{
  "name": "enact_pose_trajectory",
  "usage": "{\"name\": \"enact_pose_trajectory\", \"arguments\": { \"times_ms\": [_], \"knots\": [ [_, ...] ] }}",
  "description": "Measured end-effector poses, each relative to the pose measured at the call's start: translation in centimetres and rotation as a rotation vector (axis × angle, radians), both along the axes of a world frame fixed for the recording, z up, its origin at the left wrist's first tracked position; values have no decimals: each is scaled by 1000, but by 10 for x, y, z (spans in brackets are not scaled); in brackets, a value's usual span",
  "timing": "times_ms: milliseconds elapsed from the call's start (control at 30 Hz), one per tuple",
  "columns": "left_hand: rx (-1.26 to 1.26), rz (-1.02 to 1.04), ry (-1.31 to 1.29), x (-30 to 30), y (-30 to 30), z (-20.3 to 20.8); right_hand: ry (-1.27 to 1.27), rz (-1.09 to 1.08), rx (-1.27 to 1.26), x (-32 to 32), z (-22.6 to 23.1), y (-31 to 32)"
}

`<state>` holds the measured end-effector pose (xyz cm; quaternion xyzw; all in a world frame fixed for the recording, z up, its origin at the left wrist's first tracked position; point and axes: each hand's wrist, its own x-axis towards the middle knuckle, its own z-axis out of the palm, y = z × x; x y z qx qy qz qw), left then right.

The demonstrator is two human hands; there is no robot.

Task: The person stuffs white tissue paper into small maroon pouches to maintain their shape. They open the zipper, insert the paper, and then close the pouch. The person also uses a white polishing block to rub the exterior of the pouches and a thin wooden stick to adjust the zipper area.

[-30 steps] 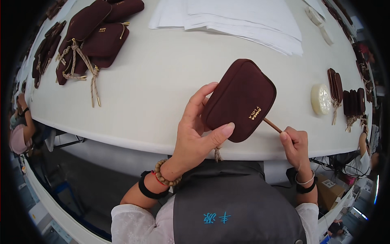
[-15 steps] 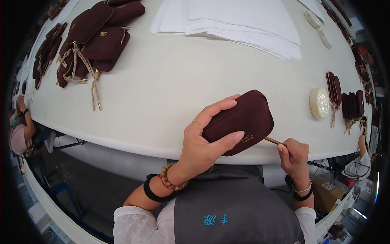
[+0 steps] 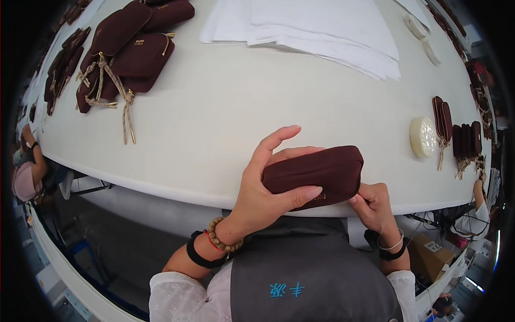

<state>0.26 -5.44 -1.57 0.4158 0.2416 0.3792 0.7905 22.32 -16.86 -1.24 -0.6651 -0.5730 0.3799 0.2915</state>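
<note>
Above the table's near edge, my left hand [image 3: 260,188] holds a burgundy zip pouch [image 3: 314,172] with rounded corners and small gold lettering on its side. The thumb presses the near side of the pouch. The index finger is lifted off, and other fingers lie behind it. My right hand [image 3: 373,206] is closed at the pouch's lower right end, thumb and index finger pinched against that end. What they grip is hidden by the pouch and fingers.
A pile of burgundy pouches [image 3: 142,59] with beige cord pulls lies far left. White sheets [image 3: 322,32] are stacked at the back. On the right are a roll of pale tape [image 3: 422,137] and more pouches [image 3: 466,140]. Other people work at both sides.
The pouch has tipped so that more of its narrow edge faces up. My right hand has moved left against it, and the thin brown stick it held is out of sight. My left index finger has lifted.
</note>
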Motion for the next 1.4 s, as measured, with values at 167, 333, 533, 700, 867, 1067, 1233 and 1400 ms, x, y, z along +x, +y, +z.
{"name": "enact_pose_trajectory", "arguments": {
  "times_ms": [167,333,533,700,867,1067,1233,1400],
  "knots": [
    [120,54,-14,-3,-3,-9,-301,124,228,15,-4,-9],
    [102,16,39,0,-7,-10,-434,216,305,14,-2,-8],
    [0,5,173,0,-10,-10,-275,207,260,3,-12,-3],
    [68,42,129,1,-6,-10,47,85,-47,-8,5,5],
    [-199,215,60,-3,9,-2,-175,-21,-16,0,7,0],
    [-13,148,203,-15,11,-3,-305,-142,39,-12,8,-4],
    [238,2,449,-28,34,20,-400,-88,120,-17,5,-2],
    [202,-127,497,-13,36,20,-352,-60,186,-22,2,5]
  ]
}}
